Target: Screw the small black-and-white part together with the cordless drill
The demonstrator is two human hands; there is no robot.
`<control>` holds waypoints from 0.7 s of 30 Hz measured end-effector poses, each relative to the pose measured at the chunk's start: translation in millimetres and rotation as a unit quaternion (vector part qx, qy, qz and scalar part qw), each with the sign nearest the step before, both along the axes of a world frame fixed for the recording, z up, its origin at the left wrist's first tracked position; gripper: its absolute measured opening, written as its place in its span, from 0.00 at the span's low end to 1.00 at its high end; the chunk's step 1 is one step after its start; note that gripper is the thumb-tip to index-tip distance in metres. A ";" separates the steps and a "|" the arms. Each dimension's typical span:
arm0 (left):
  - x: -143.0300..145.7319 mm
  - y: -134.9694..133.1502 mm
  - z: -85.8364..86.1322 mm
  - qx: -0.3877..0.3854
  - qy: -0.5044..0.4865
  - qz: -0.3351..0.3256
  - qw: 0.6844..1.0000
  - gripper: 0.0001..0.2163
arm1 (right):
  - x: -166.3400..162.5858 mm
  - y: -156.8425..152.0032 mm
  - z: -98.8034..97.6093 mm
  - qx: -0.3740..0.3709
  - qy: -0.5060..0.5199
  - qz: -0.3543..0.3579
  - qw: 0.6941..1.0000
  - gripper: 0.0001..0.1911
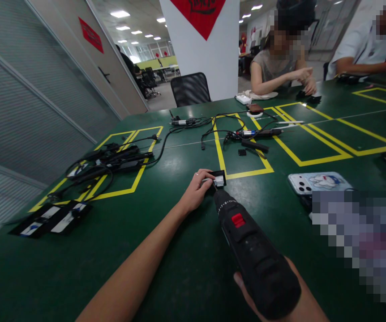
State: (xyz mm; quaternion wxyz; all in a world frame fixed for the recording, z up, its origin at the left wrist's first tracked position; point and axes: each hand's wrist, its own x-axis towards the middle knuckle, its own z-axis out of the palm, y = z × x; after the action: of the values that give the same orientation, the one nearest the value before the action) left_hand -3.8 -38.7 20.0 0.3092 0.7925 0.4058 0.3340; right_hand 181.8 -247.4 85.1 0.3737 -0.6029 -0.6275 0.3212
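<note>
My left hand (pixel 195 191) pinches a small black part with a white label (pixel 218 180) flat against the green table (pixel 166 250), fingers closed on its left edge. My right hand (pixel 246 293) grips a black cordless screwdriver with a red switch (pixel 250 246). The tool's tip touches the small part just right of my left fingers. Most of my right hand is hidden behind the tool body.
Yellow tape boxes mark the table. Black cables and power bricks (pixel 112 161) lie at the left, flat black parts (pixel 50 218) near the left edge. Pen-like tools and cables (pixel 256 134) lie ahead. A phone (pixel 317 182) rests at the right. Two people sit across the table.
</note>
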 end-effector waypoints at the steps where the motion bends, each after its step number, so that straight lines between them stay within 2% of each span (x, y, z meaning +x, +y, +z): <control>1: 0.1 -0.1 0.2 0.000 0.001 0.000 1.000 0.11 | 0.2 0.0 -0.3 -0.001 0.003 0.001 1.000 0.37; 14: -0.5 0.9 -2.8 0.007 -0.006 -0.004 1.000 0.10 | -0.1 -1.3 -4.0 0.012 -0.013 0.003 1.000 0.38; 21: -0.7 1.5 -4.0 0.006 -0.006 -0.002 1.000 0.10 | -1.3 -1.2 -2.4 -0.008 -0.022 -0.005 1.000 0.39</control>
State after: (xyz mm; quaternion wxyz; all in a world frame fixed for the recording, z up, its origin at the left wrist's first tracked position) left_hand -4.5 -37.1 16.0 0.3073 0.7933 0.4000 0.3408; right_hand 180.5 -248.6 82.6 0.3566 -0.6162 -0.6299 0.3106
